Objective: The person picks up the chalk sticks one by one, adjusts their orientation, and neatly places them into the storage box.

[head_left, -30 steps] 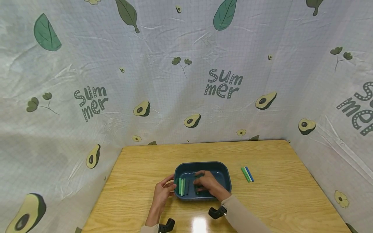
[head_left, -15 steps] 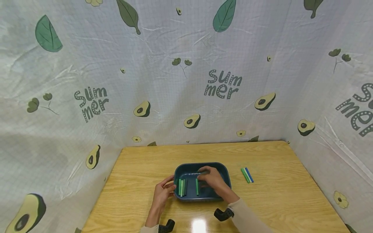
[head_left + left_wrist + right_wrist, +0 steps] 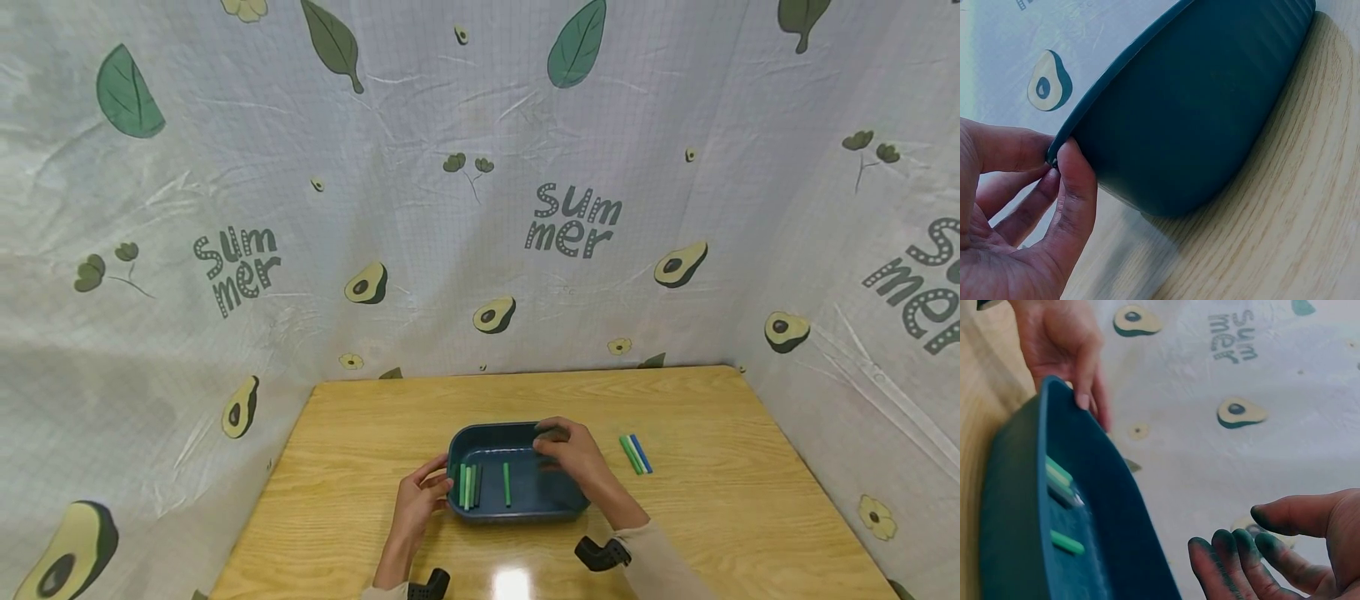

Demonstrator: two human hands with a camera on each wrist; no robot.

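Observation:
A deep blue-green rectangular tray [image 3: 517,518] sits on the wooden table. My left hand [image 3: 417,500] pinches its left rim between thumb and fingers, as the left wrist view shows close up. Inside the tray, several thin green and dark chalk-like sticks [image 3: 468,487] lie side by side near the left wall. One green stick [image 3: 507,485] lies apart from them, nearer the middle. Above the tray's right part hovers my right hand [image 3: 576,452], fingers loosely bent with nothing between them. In the right wrist view its fingertips [image 3: 1225,540] look stained dark green.
To the right of the tray, green, white and blue sticks [image 3: 636,454] lie together on the table [image 3: 720,500]. A white sheet [image 3: 420,200] printed with avocados and leaves hangs behind the table and along both sides.
My right hand has let go of the green stick near the tray's middle and moved up and right. The left hand stays on the rim.

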